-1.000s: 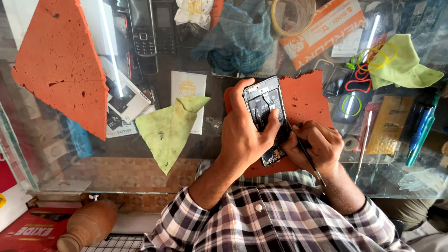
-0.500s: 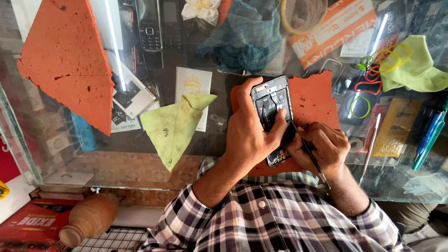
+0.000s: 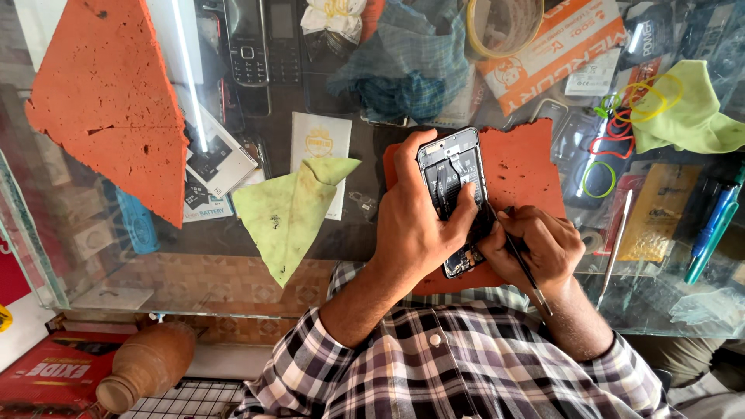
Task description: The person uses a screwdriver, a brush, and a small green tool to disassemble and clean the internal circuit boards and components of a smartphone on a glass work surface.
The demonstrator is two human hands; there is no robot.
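Little has moved since the earlier frames: both hands stay on the phone (image 3: pixel 456 194), only the view shifted a bit. Nearest, the right hand (image 3: pixel 535 248) is closed around a thin tool (image 3: pixel 518 256), its tip at the phone's right edge. The left hand (image 3: pixel 415 225) grips the phone, thumb across its open back. The cover is already off and the inner parts show, so work inside seems underway, not finished. The phone lies on an orange pad (image 3: pixel 524 167). To the left is a green cloth (image 3: pixel 291 213); farther, old phones (image 3: pixel 260 39).
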